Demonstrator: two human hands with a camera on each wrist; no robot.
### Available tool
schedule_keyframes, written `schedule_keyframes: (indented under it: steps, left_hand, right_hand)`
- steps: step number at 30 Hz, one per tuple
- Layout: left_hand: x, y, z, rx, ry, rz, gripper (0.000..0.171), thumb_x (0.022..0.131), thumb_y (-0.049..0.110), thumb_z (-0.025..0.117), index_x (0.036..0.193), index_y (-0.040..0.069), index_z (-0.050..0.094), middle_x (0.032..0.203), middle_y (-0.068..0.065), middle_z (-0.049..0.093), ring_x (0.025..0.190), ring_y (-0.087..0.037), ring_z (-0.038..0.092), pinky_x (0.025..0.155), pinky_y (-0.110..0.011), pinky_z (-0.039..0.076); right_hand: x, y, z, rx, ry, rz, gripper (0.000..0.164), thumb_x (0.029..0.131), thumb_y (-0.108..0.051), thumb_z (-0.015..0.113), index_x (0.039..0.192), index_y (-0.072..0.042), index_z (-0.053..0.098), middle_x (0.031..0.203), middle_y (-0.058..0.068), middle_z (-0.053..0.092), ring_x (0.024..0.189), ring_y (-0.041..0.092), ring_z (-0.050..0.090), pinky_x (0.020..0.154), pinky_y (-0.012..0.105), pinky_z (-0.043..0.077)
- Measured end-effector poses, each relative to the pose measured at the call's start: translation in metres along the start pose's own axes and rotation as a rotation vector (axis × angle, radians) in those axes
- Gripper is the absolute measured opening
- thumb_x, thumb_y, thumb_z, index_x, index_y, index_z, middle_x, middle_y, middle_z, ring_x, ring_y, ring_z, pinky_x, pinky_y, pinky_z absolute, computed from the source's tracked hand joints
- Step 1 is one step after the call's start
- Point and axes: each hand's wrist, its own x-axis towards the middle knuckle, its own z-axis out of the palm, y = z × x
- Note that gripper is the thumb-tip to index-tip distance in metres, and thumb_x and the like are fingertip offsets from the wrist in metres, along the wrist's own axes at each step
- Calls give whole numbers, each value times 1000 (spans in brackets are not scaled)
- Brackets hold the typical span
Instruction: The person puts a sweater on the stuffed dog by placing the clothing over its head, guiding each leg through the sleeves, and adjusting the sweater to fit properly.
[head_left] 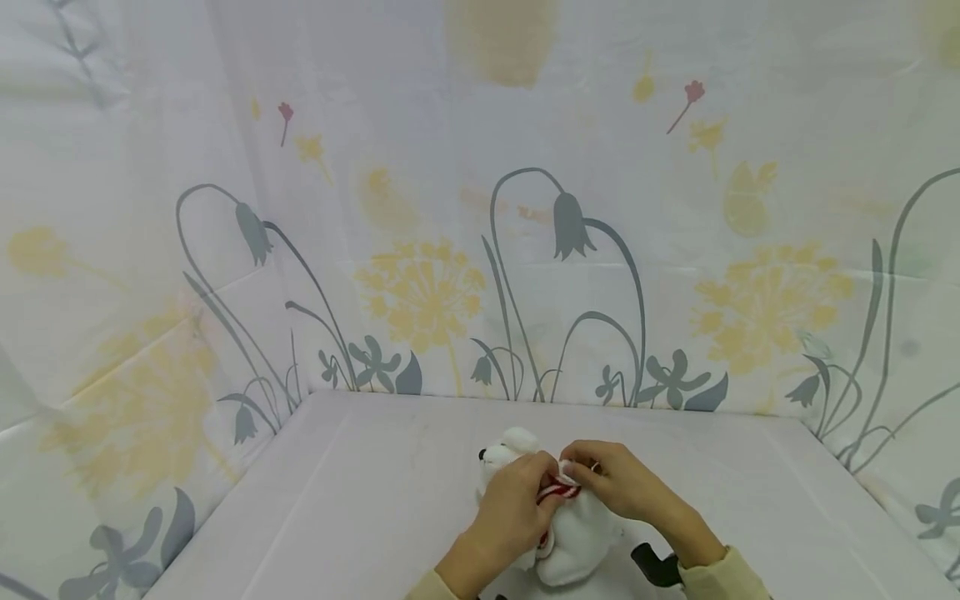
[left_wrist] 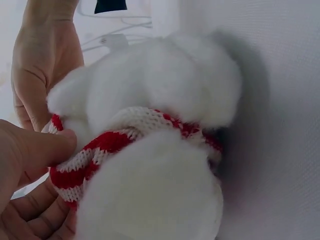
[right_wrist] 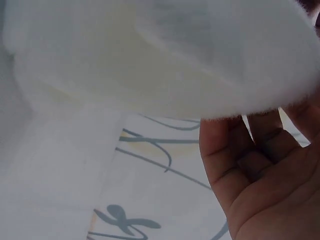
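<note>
L hand (head_left: 516,507) pinches red-&-white striped knit garment (head_left: 567,491) on white fluffy plush animal (head_left: 583,543); R hand (head_left: 621,481) pinches its fluff. Nose points left, beyond L hand; long axis runs diagonally back btwn wrists.

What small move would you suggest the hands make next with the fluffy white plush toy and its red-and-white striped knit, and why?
Probably, the left hand should gently ease the striped knit flatter while the right hand steadies the plush toy: the left pinches the knit, which looks bunched round the toy, and the right touches the toy.
</note>
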Motion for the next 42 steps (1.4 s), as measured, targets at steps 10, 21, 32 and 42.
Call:
schedule_keyframes:
  steps: [10, 21, 32, 42]
  left_hand:
    - [2, 2, 4, -187, 7, -85, 16, 80, 7, 75, 86, 11, 60, 73, 9, 55, 64, 3, 48, 55, -9, 40]
    - [2, -4, 3, -245, -20, -55, 27, 76, -10, 66, 94, 7, 56, 70, 5, 55, 60, 3, 46, 54, -10, 40]
    - [5, -5, -2, -157, -55, 56, 35, 73, -10, 65, 103, 6, 56, 68, 8, 51, 60, 4, 44, 56, -7, 37]
    - [7, -5, -6, -132, -126, 69, 35, 75, -9, 62, 106, 7, 58, 69, 9, 49, 61, 4, 43, 54, -8, 37]
  right_hand:
    - [-1, -3, -5, 30, -47, 35, 8, 94, -28, 61, 97, -23, 66, 73, -11, 59, 66, 7, 54, 57, 26, 45]
    - [1, -3, 4, -10, 48, 8, 8, 95, -21, 59, 89, -25, 63, 82, -15, 59, 77, 5, 54, 70, 30, 46]
    - [3, -1, 1, 142, 102, 98, 8, 95, -19, 58, 92, -15, 64, 81, -4, 60, 72, 11, 53, 61, 27, 45]
    - [4, 7, -1, 268, 116, 96, 13, 97, -14, 54, 97, -3, 62, 78, 1, 58, 69, 10, 54, 62, 27, 47]
